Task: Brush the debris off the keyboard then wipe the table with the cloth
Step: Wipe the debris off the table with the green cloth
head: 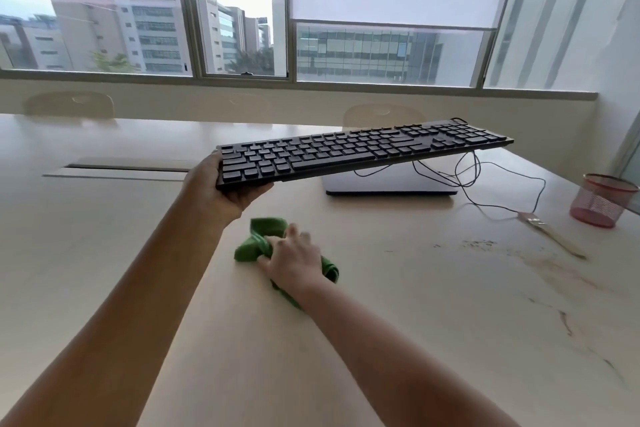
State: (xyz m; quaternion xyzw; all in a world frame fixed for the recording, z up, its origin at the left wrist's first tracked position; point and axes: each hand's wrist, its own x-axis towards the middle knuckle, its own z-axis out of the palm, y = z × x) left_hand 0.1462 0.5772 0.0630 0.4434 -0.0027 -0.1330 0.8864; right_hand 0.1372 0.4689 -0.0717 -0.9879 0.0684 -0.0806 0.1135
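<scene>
My left hand [216, 189] grips the left end of a black keyboard [363, 149] and holds it in the air above the table [104, 253], keys up, its right end raised. Its black cable [485, 184] hangs down to the table. Below it, my right hand [294, 260] presses a crumpled green cloth [256, 243] onto the table, fingers curled round it. A brush [550, 234] with a pale wooden handle lies on the table at the right. Dark debris [478, 243] is scattered on the table just left of the brush.
A white flat stand or device [388, 182] sits under the keyboard's right half. A red mesh cup [602, 199] stands at the right edge. A cable slot [121, 168] is set into the table at the left. Chair backs [69, 104] and windows lie beyond the far edge.
</scene>
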